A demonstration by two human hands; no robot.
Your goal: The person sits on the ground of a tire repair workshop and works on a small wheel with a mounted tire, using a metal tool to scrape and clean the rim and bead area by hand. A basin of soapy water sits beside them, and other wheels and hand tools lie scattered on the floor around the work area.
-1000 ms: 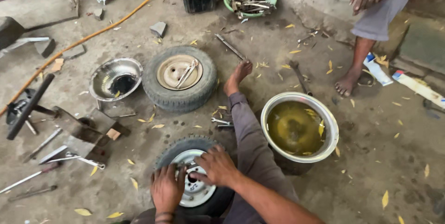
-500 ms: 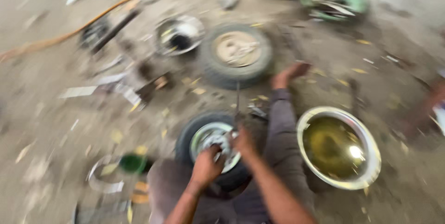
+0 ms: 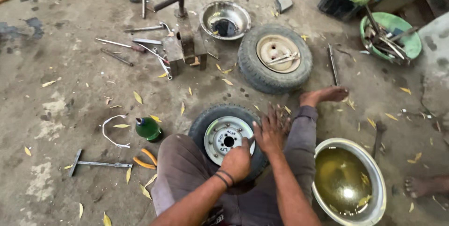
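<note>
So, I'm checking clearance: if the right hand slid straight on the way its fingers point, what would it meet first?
Probably the second tyre lying flat beyond; the right hand points that way over bare floor, though depth is unclear.

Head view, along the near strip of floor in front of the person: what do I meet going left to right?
T-handled wrench → orange-handled pliers → green bottle → small tyre with white rim under left hand and right hand → metal basin of yellowish liquid → another person's bare foot.
</note>
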